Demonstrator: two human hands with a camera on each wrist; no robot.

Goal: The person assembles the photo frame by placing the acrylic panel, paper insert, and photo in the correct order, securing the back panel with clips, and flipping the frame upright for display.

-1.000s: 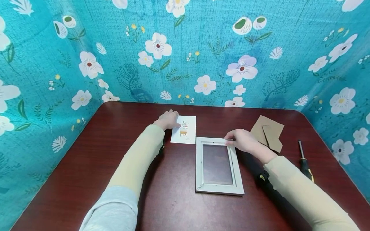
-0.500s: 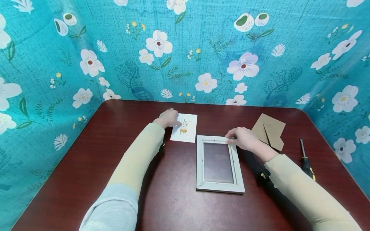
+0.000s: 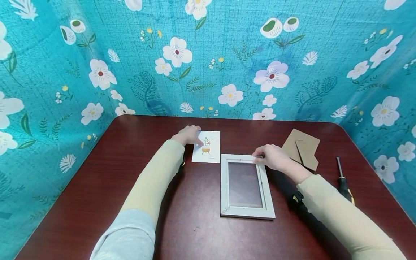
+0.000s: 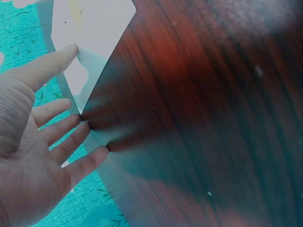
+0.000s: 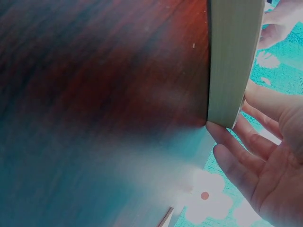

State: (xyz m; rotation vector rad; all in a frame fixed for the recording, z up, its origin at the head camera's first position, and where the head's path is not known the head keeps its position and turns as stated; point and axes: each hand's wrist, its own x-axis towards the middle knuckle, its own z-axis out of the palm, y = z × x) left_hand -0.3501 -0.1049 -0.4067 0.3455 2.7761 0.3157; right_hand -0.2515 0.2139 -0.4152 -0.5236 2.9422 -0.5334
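Note:
A white card (image 3: 211, 153) printed with a potted plant lies flat on the table near its far edge. My left hand (image 3: 189, 135) is at the card's left side; in the left wrist view, the thumb (image 4: 52, 61) lies over the card (image 4: 94, 28), and the straight fingers touch the table by its edge. Right of the card a white picture frame (image 3: 268, 195) lies with its inner ledge facing up and a clear pane inside. My right hand (image 3: 271, 156) holds the frame's far right corner, its thumb on top and fingers (image 5: 236, 151) against the side.
A brown backing board (image 3: 307, 144) with a stand flap lies beyond the right hand. A screwdriver (image 3: 342, 184) with a black and yellow handle is near the right side of the dark red table (image 3: 130, 144). Behind hangs a blue floral cloth (image 3: 208, 72).
The head view shifts slightly. Both hands, the card and the frame stay in nearly the same places; the left thumb sits slightly lower on the card.

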